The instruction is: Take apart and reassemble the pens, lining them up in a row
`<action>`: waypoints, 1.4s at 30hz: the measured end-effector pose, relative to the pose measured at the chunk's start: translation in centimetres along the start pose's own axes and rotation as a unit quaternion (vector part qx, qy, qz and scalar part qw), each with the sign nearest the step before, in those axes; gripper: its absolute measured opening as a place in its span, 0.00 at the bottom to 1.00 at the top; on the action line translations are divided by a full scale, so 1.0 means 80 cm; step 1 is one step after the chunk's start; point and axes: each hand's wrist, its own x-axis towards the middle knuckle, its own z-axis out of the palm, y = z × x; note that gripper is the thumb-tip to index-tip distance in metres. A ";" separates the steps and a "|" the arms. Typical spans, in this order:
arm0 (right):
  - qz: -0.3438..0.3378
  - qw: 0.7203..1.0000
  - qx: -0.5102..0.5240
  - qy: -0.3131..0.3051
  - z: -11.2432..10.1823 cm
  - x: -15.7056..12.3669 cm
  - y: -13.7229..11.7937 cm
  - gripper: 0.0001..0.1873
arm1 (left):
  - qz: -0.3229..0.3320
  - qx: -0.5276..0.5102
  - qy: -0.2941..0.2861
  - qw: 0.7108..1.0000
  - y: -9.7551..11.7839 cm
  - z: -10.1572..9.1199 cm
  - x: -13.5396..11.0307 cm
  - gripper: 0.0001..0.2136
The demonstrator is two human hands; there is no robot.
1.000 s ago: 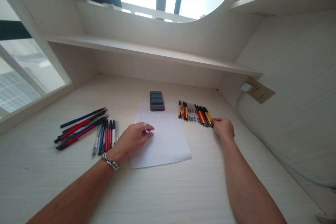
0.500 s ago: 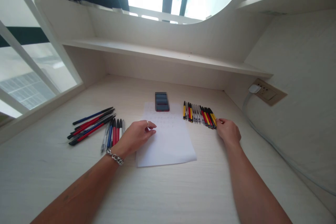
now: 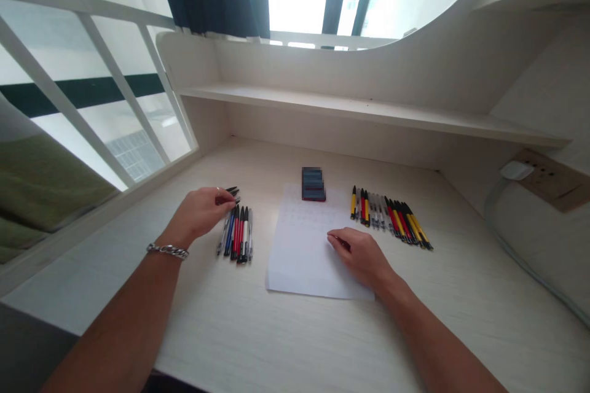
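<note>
My left hand (image 3: pixel 203 212) lies over the loose pile of pens at the left, thumb and fingers pinched together at its right end. Only a few black pen tips (image 3: pixel 233 190) show past the fingers; the rest of the pile is hidden under the hand and wrist. Just right of it is a row of upright-lying clear, blue, red and white pens (image 3: pixel 237 234). My right hand (image 3: pixel 359 252) rests over the white sheet of paper (image 3: pixel 295 258), fingers curled closed, no pen showing. Beyond it lies another row of yellow, red, black and clear pens (image 3: pixel 391 216).
A dark phone-like block (image 3: pixel 313 184), blurred, lies at the paper's top edge. A low shelf (image 3: pixel 350 109) spans the back of the desk. On the right wall a plug sits in a socket (image 3: pixel 553 178), its grey cable (image 3: pixel 516 261) running down along the desk.
My right hand has left the end of the right row of pens and come left over the paper. My left hand has moved left onto the loose pile. The view has turned left.
</note>
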 end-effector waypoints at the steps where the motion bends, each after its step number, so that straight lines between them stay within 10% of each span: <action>1: 0.003 1.000 0.001 0.003 0.001 0.000 0.002 0.15 | -0.010 0.019 -0.003 1.000 -0.012 -0.003 -0.005 0.12; 7: 0.007 1.000 0.007 0.017 0.002 0.001 0.008 0.14 | -0.045 0.087 -0.013 0.995 -0.049 0.000 -0.031 0.14; 19: 0.010 0.999 0.009 0.034 0.000 0.001 0.008 0.13 | -0.036 0.094 -0.021 0.995 -0.043 0.006 -0.032 0.14; 25: 0.017 0.996 0.016 0.084 0.001 0.004 0.013 0.12 | 0.045 0.045 -0.002 0.998 0.019 0.002 -0.023 0.13; 33: 0.069 0.979 0.027 0.190 -0.005 0.003 0.023 0.12 | 0.212 -0.041 -0.077 0.973 0.140 0.087 -0.016 0.06; 42: 0.069 0.981 0.036 0.180 -0.003 0.009 0.024 0.11 | 0.244 -0.065 -0.072 0.965 0.148 0.123 -0.014 0.06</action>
